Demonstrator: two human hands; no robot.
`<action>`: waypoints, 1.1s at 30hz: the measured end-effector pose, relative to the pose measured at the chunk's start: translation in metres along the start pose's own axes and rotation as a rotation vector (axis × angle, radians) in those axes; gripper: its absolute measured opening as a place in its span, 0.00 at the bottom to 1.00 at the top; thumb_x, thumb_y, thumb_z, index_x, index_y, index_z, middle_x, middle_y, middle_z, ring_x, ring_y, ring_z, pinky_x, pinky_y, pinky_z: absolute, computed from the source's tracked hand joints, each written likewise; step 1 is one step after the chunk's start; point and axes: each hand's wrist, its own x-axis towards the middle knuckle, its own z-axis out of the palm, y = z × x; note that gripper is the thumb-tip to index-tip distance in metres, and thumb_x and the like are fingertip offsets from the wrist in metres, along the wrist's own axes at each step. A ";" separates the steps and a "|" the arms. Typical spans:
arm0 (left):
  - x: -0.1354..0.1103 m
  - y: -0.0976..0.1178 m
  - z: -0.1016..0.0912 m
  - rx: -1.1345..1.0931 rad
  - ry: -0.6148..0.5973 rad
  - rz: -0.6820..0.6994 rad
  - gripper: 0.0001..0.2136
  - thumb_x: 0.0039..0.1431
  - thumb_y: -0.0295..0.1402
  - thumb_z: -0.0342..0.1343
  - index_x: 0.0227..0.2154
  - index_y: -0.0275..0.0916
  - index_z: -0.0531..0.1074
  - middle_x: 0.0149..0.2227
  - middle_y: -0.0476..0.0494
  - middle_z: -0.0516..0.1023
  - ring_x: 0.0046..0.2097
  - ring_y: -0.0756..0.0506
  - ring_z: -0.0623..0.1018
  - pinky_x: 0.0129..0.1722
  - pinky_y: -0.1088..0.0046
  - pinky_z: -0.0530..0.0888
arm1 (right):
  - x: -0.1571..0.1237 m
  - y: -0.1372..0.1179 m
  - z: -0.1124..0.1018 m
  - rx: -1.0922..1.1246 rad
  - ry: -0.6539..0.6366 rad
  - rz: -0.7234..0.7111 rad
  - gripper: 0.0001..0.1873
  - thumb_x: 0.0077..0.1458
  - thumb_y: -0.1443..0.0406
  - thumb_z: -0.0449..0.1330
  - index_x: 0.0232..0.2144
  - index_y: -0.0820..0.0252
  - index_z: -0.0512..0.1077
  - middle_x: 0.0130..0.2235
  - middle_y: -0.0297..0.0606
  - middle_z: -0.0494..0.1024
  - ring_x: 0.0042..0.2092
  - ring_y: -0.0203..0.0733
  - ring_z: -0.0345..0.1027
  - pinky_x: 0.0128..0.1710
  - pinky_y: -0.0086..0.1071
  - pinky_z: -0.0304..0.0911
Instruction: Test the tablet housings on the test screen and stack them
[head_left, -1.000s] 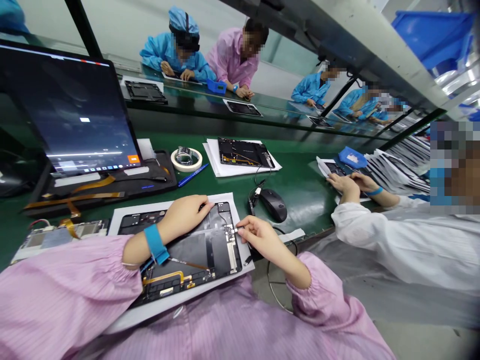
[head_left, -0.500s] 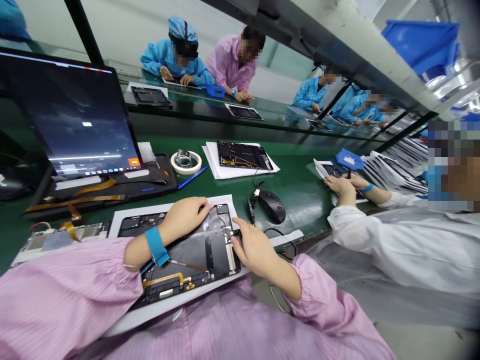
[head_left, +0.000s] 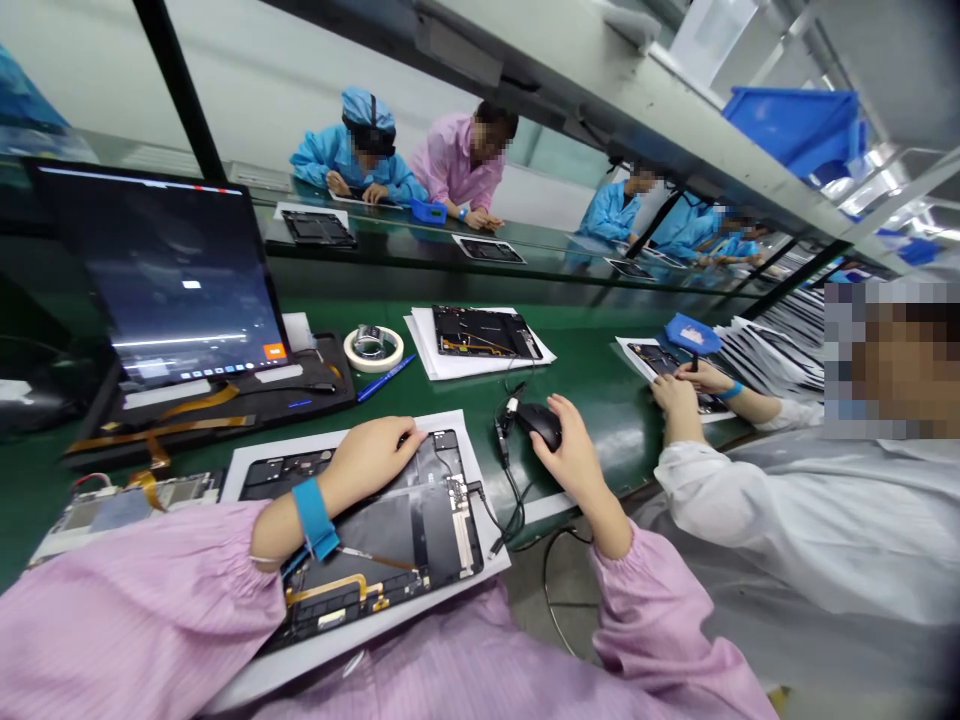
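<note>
1. While the right hand [head_left: 579, 452] rests on the computer mouse [head_left: 538, 425], the left hand [head_left: 373, 458] steadies the opened tablet [head_left: 401, 535]. This is a sound split, with one hand anchoring and the other free to work the pointer.
2. The left fingers [head_left: 401, 437] lie relaxed and flat across the tablet's upper part, grasping nothing. Light, even pressure suits the exposed parts better than a clench.
3. The right fingers [head_left: 564, 425] curve loosely over the computer mouse. A gentle hold like this allows small, controlled moves, and the mouse cable [head_left: 508, 490] is best kept from dragging across the tablet.
4. The tablet lies on a white paper sheet [head_left: 352, 432] near the front edge of the green bench [head_left: 600, 445], directly before the person. Its gold ribbon cable [head_left: 326, 590] and small connector board [head_left: 454, 495] sit exposed, so sleeves should stay clear of them.
5. A blue wrist strap [head_left: 313, 518] circles the left wrist, and it should sit snug against the skin around bare electronics.
6. Toward the bench's far edge lie a tape roll [head_left: 373, 348], a blue pen [head_left: 386, 378] and a second tablet [head_left: 484, 332] on stacked paper, with a monitor [head_left: 180, 270] at the left end. To the right, a co-worker's hands [head_left: 675, 393] work at a separate tablet [head_left: 660, 360] — well apart from the person's own.
</note>
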 end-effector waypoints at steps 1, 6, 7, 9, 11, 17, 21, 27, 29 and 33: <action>0.000 0.001 0.000 -0.002 0.007 -0.004 0.18 0.64 0.42 0.41 0.29 0.39 0.72 0.34 0.43 0.79 0.36 0.43 0.76 0.33 0.70 0.65 | -0.001 0.003 0.003 -0.015 0.034 0.007 0.27 0.55 0.61 0.56 0.56 0.64 0.58 0.58 0.54 0.61 0.60 0.52 0.57 0.58 0.50 0.57; 0.002 0.003 -0.001 -0.019 0.036 -0.001 0.18 0.64 0.43 0.43 0.30 0.39 0.74 0.35 0.41 0.79 0.38 0.43 0.76 0.35 0.69 0.67 | -0.002 0.025 0.016 -0.121 0.154 0.021 0.26 0.56 0.55 0.52 0.51 0.66 0.63 0.54 0.56 0.65 0.58 0.58 0.58 0.58 0.53 0.55; 0.003 0.002 0.000 -0.021 0.040 -0.001 0.18 0.64 0.43 0.43 0.31 0.39 0.74 0.35 0.41 0.79 0.38 0.43 0.76 0.35 0.69 0.67 | 0.001 0.032 0.020 -0.120 0.128 -0.002 0.27 0.56 0.53 0.52 0.51 0.66 0.63 0.54 0.56 0.65 0.58 0.58 0.58 0.58 0.53 0.56; 0.006 0.000 0.000 -0.021 0.048 -0.010 0.18 0.64 0.43 0.44 0.31 0.40 0.74 0.35 0.41 0.79 0.38 0.43 0.76 0.35 0.69 0.67 | 0.006 0.041 0.027 -0.121 0.114 -0.018 0.29 0.55 0.50 0.51 0.50 0.66 0.64 0.53 0.56 0.66 0.57 0.59 0.59 0.58 0.52 0.56; 0.007 -0.001 0.000 -0.018 0.049 -0.020 0.17 0.64 0.43 0.44 0.31 0.40 0.74 0.34 0.42 0.79 0.37 0.43 0.76 0.34 0.69 0.67 | 0.008 0.044 0.029 -0.134 0.112 -0.015 0.31 0.54 0.48 0.51 0.50 0.67 0.64 0.52 0.56 0.67 0.56 0.60 0.61 0.57 0.51 0.57; 0.006 0.000 0.001 -0.012 0.067 -0.004 0.16 0.63 0.42 0.45 0.29 0.40 0.73 0.34 0.43 0.79 0.37 0.43 0.77 0.31 0.69 0.66 | 0.008 0.039 0.026 -0.140 0.095 -0.007 0.33 0.54 0.48 0.50 0.53 0.66 0.62 0.53 0.54 0.68 0.55 0.58 0.63 0.57 0.50 0.59; 0.008 -0.002 0.002 -0.001 0.074 0.001 0.17 0.64 0.43 0.44 0.29 0.40 0.73 0.34 0.43 0.79 0.36 0.43 0.77 0.31 0.69 0.65 | 0.007 0.029 0.020 -0.147 0.088 -0.025 0.30 0.53 0.50 0.52 0.52 0.63 0.63 0.53 0.53 0.69 0.54 0.59 0.65 0.53 0.52 0.61; 0.003 0.001 0.000 0.015 0.053 0.001 0.18 0.65 0.42 0.43 0.31 0.39 0.74 0.35 0.41 0.79 0.38 0.43 0.76 0.33 0.70 0.66 | -0.003 -0.059 -0.005 0.197 -0.007 -0.020 0.16 0.58 0.56 0.51 0.42 0.60 0.69 0.40 0.47 0.77 0.39 0.46 0.72 0.39 0.40 0.67; 0.002 0.001 -0.001 0.019 0.041 -0.014 0.18 0.65 0.43 0.42 0.31 0.39 0.73 0.35 0.42 0.79 0.38 0.43 0.76 0.33 0.70 0.65 | 0.001 -0.084 -0.001 0.409 -0.530 0.102 0.14 0.59 0.55 0.51 0.35 0.59 0.69 0.22 0.34 0.73 0.22 0.37 0.65 0.23 0.30 0.62; 0.003 -0.001 -0.001 0.019 -0.012 -0.026 0.18 0.64 0.43 0.42 0.30 0.40 0.73 0.34 0.44 0.79 0.37 0.43 0.76 0.31 0.71 0.63 | 0.011 -0.092 0.014 0.686 -1.004 0.340 0.17 0.59 0.54 0.52 0.26 0.59 0.64 0.10 0.21 0.57 0.13 0.28 0.47 0.13 0.23 0.43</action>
